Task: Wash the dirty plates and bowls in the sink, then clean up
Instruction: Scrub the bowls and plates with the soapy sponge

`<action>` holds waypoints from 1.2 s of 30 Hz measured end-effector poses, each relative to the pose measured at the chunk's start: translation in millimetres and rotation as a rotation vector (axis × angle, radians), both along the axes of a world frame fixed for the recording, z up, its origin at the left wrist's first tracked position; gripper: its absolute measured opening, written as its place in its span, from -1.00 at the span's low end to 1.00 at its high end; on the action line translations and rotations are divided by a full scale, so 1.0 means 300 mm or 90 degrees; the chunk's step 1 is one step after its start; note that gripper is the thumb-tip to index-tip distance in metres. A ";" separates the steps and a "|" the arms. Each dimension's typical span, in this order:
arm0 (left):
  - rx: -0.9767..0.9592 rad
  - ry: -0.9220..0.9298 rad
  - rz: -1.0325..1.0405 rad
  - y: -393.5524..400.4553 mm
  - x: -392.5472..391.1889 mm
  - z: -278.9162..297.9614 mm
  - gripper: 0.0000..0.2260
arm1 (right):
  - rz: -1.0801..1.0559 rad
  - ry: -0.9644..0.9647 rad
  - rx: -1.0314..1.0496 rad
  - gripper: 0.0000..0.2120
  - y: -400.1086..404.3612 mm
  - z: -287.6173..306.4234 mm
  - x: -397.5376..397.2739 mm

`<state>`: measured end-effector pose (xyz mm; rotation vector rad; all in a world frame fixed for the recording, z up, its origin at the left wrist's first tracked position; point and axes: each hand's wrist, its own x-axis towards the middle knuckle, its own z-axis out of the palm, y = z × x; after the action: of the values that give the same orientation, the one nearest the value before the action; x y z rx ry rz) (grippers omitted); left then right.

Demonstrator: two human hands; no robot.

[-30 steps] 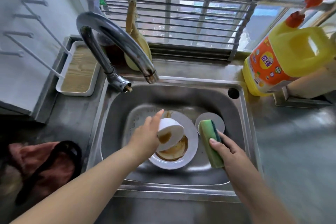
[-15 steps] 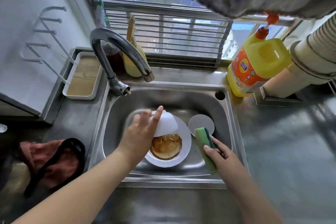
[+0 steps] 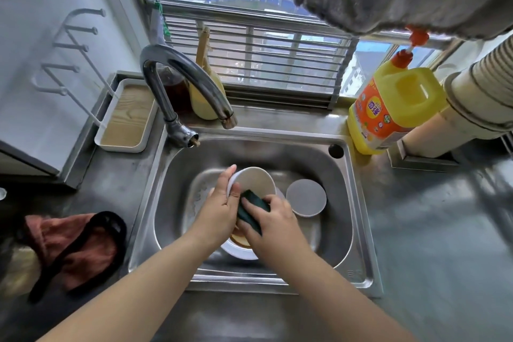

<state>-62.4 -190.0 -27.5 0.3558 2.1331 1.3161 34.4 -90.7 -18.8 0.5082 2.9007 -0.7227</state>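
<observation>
Head view is showing me both hands low in the stainless steel sink [image 3: 358,203]. My left hand [image 3: 219,211] is gripping the white round bowl [image 3: 255,180] by its rim, thumb on the inside, and is tilting its opening toward me, I think so that the other hand can reach the inside. My right hand [image 3: 273,221] is clasping the dark green scrubbing sponge [image 3: 251,209] and is pressing it at the near lip of the bowl. The bowl is hanging just above the white plate with brown sauce [image 3: 238,247], so drips are probably falling there. A small white round dish [image 3: 305,197] is lying just beside my right hand, and the curved metal faucet [image 3: 188,78] is ending near the bowl's far side, so the room for turning looks narrow. The yellow detergent bottle with orange label [image 3: 394,108] is standing well apart on the counter.
</observation>
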 end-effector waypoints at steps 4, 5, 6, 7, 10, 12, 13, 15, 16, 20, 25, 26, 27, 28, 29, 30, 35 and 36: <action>-0.017 -0.030 -0.068 -0.018 -0.010 0.004 -0.68 | 0.265 0.071 0.284 -0.62 0.122 -0.026 0.028; -0.023 -0.043 -0.092 -0.009 -0.015 0.020 -0.68 | 0.325 0.079 0.363 -0.59 0.166 -0.013 0.010; -0.038 -0.046 -0.120 0.007 -0.028 0.036 -0.67 | 0.362 0.088 0.422 -0.56 0.203 0.009 -0.019; -0.057 -0.037 -0.148 0.023 -0.050 0.046 -0.67 | 0.370 0.086 0.456 -0.53 0.225 0.029 -0.048; -0.073 -0.007 -0.174 0.058 -0.111 0.063 -0.66 | 0.301 0.044 0.437 -0.58 0.215 0.037 -0.093; -0.060 -0.018 -0.138 0.060 -0.116 0.051 -0.68 | 0.188 -0.021 0.311 -0.62 0.161 0.030 -0.084; -0.055 -0.035 -0.113 0.058 -0.110 0.040 -0.69 | 0.130 -0.068 0.228 -0.61 0.124 0.043 -0.078; -0.052 -0.057 -0.070 0.055 -0.101 0.023 -0.72 | 0.038 -0.131 0.062 -0.62 0.063 0.058 -0.075; -0.050 -0.061 -0.058 0.054 -0.104 0.022 -0.73 | 0.036 -0.122 0.023 -0.62 0.043 0.061 -0.076; -0.072 -0.101 -0.085 0.053 -0.135 0.051 -0.75 | 0.134 -0.073 0.065 -0.63 0.063 0.032 -0.041; -0.170 -0.208 -0.258 0.080 -0.163 0.152 -0.71 | 0.432 0.050 0.424 -0.60 0.241 0.070 -0.108; -0.179 -0.217 -0.288 0.090 -0.172 0.173 -0.69 | 0.491 0.066 0.490 -0.59 0.266 0.097 -0.132; -0.176 -0.225 -0.304 0.099 -0.181 0.189 -0.65 | 0.512 0.060 0.516 -0.59 0.276 0.116 -0.147; -0.164 -0.227 -0.304 0.104 -0.191 0.201 -0.59 | 0.490 0.061 0.521 -0.59 0.280 0.116 -0.153; -0.150 -0.227 -0.288 0.103 -0.200 0.202 -0.53 | 0.434 0.059 0.496 -0.59 0.271 0.113 -0.153; -0.140 -0.232 -0.255 0.100 -0.206 0.198 -0.48 | 0.357 0.042 0.446 -0.61 0.251 0.106 -0.141; -0.139 -0.258 -0.116 0.095 -0.162 0.112 -0.45 | 0.049 -0.178 0.050 -0.61 0.068 0.092 -0.076; -0.141 -0.257 -0.110 0.095 -0.158 0.105 -0.45 | 0.036 -0.157 0.014 -0.62 0.043 0.082 -0.071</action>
<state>-109.7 -161.4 4.2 0.1606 1.8365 0.9486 13.1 -77.8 5.7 0.4786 2.6850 -0.5761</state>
